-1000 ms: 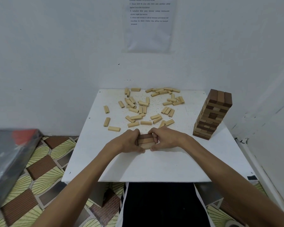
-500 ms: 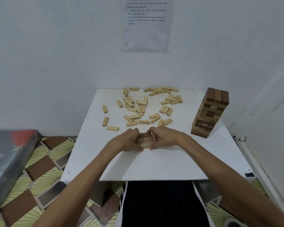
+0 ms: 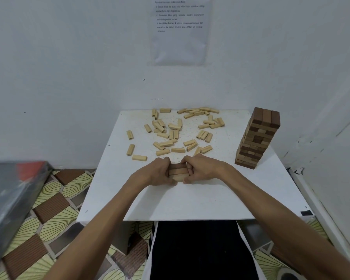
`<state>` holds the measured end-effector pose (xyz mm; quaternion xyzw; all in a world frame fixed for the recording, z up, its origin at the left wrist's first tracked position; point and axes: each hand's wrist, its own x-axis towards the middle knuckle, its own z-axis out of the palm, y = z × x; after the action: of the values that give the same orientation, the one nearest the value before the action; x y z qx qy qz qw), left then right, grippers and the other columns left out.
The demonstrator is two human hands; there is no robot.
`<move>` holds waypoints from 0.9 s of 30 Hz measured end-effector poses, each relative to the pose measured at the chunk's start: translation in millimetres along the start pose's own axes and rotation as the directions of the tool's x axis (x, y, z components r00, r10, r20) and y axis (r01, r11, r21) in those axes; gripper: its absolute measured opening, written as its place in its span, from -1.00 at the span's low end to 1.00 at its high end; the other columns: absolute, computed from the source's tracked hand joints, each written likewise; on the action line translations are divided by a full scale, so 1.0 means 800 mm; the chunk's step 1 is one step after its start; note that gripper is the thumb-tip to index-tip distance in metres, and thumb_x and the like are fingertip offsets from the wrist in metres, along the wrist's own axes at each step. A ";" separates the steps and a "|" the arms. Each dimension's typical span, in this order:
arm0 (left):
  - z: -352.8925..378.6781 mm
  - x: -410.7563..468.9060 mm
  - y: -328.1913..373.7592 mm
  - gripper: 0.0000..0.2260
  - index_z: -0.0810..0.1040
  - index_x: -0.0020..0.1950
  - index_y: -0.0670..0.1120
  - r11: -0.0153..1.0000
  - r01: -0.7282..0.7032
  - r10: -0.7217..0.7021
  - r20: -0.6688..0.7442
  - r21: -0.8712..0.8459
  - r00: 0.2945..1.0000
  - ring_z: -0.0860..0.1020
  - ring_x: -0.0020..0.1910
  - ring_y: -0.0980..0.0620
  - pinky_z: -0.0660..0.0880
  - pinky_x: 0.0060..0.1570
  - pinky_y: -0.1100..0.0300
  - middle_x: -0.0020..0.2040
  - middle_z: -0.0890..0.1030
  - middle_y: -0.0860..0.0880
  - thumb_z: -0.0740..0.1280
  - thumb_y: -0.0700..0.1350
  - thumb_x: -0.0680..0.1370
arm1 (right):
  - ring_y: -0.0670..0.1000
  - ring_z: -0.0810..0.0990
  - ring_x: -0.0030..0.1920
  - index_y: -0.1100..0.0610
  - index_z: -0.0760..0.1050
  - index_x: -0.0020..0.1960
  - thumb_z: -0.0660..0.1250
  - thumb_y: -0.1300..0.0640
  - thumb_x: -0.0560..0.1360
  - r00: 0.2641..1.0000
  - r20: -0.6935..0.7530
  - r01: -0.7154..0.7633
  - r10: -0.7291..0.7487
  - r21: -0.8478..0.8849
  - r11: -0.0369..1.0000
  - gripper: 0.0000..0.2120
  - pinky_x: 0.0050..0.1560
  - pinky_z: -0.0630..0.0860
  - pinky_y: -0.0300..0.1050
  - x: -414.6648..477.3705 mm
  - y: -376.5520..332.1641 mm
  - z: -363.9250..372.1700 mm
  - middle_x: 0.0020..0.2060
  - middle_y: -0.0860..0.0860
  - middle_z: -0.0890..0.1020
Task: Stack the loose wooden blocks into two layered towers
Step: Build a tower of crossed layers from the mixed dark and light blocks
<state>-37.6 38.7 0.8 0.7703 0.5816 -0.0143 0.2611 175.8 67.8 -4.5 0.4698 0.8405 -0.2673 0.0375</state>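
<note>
Take the tall tower [image 3: 258, 138] of dark and mid-brown blocks as the marker: it stands finished-looking at the right side of the white table [image 3: 190, 201], and the work in hand sits well to its left and nearer the person. There a small stack [image 3: 177, 171], only a few layers high, is squeezed between both hands. The left hand [image 3: 158, 171] has its curled fingers against the end farther from the tower, and the right hand [image 3: 200, 168] presses the end nearer the tower, thumbs low at the front, so both hands are clamped on the stack. This grip looks meant to square the layers and close the gaps, giving the second tower a true base before it grows. The loose blocks [image 3: 176, 134] lie scattered left of the tall tower and behind the small stack, within easy reach, which suits picking them up one at a time. By my reading the task is about half done, with one tower up and the other barely begun. Compared with a second ago almost nothing has changed: the hands stay pressed on the same stack, it has gained no layer, the scatter is unmoved, and only the view has shifted slightly
</note>
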 end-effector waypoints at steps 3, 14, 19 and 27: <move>-0.005 -0.001 0.001 -0.50 0.47 0.18 -0.12 0.999 -0.019 0.019 -0.009 0.029 1.000 0.55 -0.05 -0.02 0.54 -0.06 0.06 0.04 0.56 -0.04 0.55 0.14 0.44 | -0.04 0.51 -0.07 0.08 0.45 0.32 0.53 -0.13 0.45 0.999 -0.029 0.023 -0.023 0.006 1.000 -0.44 -0.02 0.52 -0.05 -0.001 0.001 0.001 -0.07 -0.07 0.56; -0.004 0.005 -0.001 -0.51 0.45 0.16 -0.08 1.000 -0.004 0.004 0.007 0.019 1.000 0.51 -0.08 0.02 0.47 -0.14 0.14 -0.03 0.52 0.03 0.56 0.15 0.42 | 0.01 0.53 0.03 0.10 0.37 0.40 0.52 -0.15 0.43 0.999 -0.031 -0.008 0.008 -0.003 1.000 -0.33 0.04 0.54 -0.05 -0.001 -0.002 0.003 0.03 -0.05 0.54; -0.004 0.007 0.000 -0.54 0.43 0.14 -0.07 0.999 -0.010 0.009 0.022 0.051 1.000 0.51 -0.11 0.03 0.44 -0.20 0.17 -0.03 0.51 0.03 0.53 0.14 0.45 | 0.00 0.53 0.00 0.06 0.43 0.30 0.54 -0.17 0.42 1.000 -0.009 -0.005 0.005 -0.013 1.000 -0.42 0.04 0.55 0.02 -0.001 -0.001 -0.001 0.01 -0.05 0.54; -0.018 0.008 -0.003 -0.48 0.51 0.07 0.05 0.992 -0.080 0.085 -0.049 0.095 0.995 0.44 -0.10 0.10 0.38 -0.17 0.18 -0.03 0.45 0.10 0.59 0.28 0.29 | 0.00 0.45 0.08 0.05 0.49 0.32 0.53 -0.24 0.39 0.994 -0.096 0.043 -0.056 -0.133 0.990 -0.38 0.01 0.46 -0.02 -0.008 -0.002 -0.009 0.05 -0.05 0.46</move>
<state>-42.0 51.3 10.0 0.8050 0.5548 -0.0100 0.2098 179.4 65.7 4.7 0.4580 0.8685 -0.1887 0.0194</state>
